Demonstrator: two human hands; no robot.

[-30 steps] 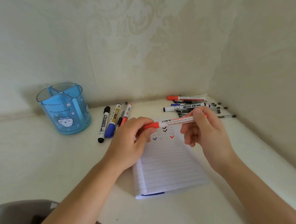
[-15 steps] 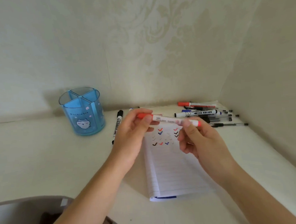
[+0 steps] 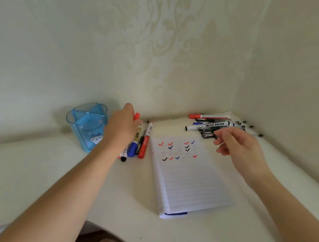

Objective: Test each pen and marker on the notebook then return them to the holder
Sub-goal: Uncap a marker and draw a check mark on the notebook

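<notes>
Return step: left hand (image 3: 121, 129) grasps the red marker (image 3: 136, 116) just right of the holder (image 3: 88, 125), near the tabletop's (image 3: 46, 174) far edge; right hand (image 3: 236, 144), relaxed and empty, hovers by the untested pens (image 3: 215, 125). Next, probably: release marker, pick another

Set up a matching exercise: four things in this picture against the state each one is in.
Column one:
1 holder
2 notebook
3 left grip
4 right grip

Column two:
A holds nothing, fingers loosely curled
B lies open, ticks on the page
C grips a red-capped marker
D stands upright, far left

Pairs: 1-D, 2-B, 3-C, 4-A.
</notes>
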